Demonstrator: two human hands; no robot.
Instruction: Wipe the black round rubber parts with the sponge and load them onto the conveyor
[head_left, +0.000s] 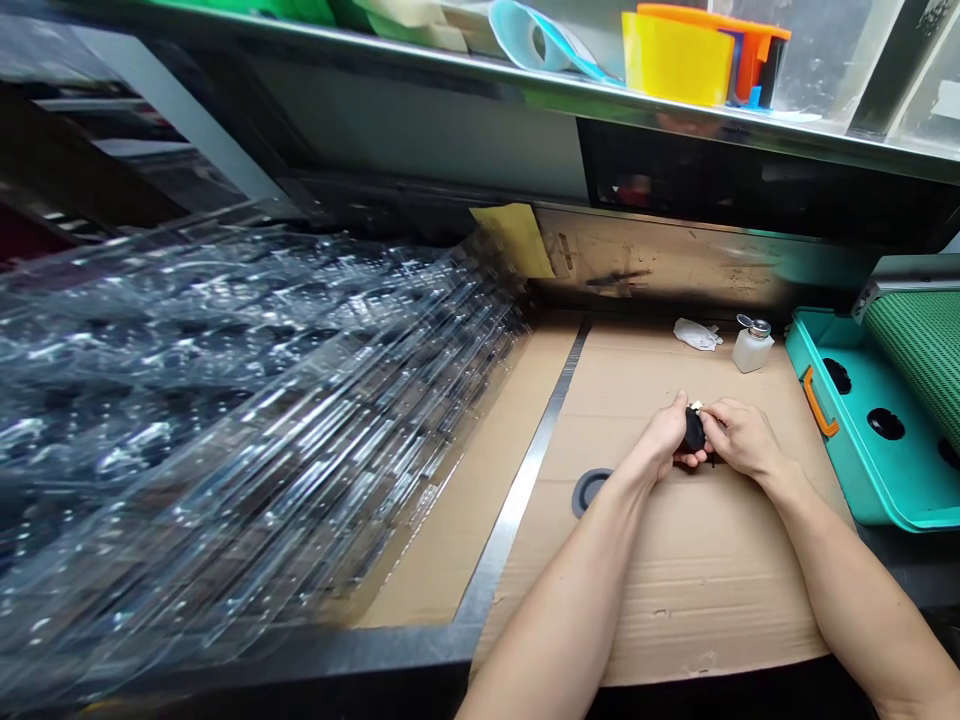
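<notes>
A small rounded black part [694,430] is gripped in my left hand [666,436], above the cardboard sheet [675,560]. My right hand [739,436] has its fingers pinched at the part's right and upper edge, where a tiny pale piece [696,406] shows. Whether the right fingers hold the pale piece or the black part's edge is too small to tell. A dark grey ring [582,493] lies on the cardboard, partly hidden by my left forearm.
Stacked clear plastic trays [300,430] fill the left side. A white pump bottle [752,348] and crumpled white tissue [697,334] stand behind my hands. At right are a teal bin [847,450] with black round parts and a green belt [922,345]. A shelf with a yellow container [675,58] runs overhead.
</notes>
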